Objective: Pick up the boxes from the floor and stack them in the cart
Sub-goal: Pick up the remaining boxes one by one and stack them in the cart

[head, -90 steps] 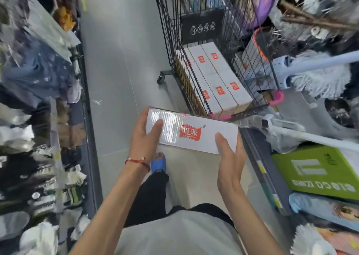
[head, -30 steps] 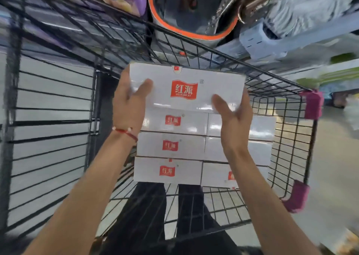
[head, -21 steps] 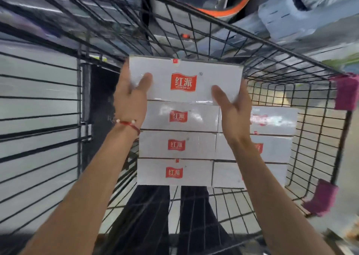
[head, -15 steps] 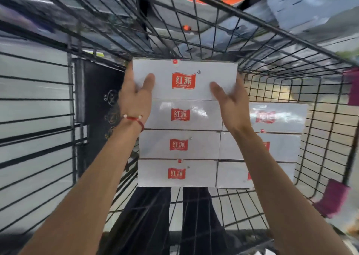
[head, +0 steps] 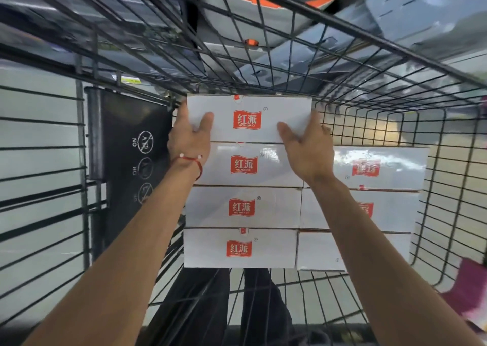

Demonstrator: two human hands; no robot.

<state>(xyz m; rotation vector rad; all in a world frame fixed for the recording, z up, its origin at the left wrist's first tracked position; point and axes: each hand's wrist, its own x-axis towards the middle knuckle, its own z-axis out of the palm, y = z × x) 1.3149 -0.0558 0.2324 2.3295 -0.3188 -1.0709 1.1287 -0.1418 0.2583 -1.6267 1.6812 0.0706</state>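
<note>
White cardboard box with a red label (head: 249,119) lies flat in the middle of the frame, its long side running left to right. My left hand (head: 188,137) grips its left end and my right hand (head: 307,148) grips its right end, thumbs on top. Its near edge lines up with the row of white boxes (head: 242,208) in the black wire cart (head: 290,63). There is open room on its right. It is lower than a moment ago.

A shop aisle: a black wire shopping cart (head: 448,187) with a prohibition-sign panel (head: 131,148) holds identical branded boxes (head: 242,208); plastic housewares (head: 421,11) are stacked on the far side.
</note>
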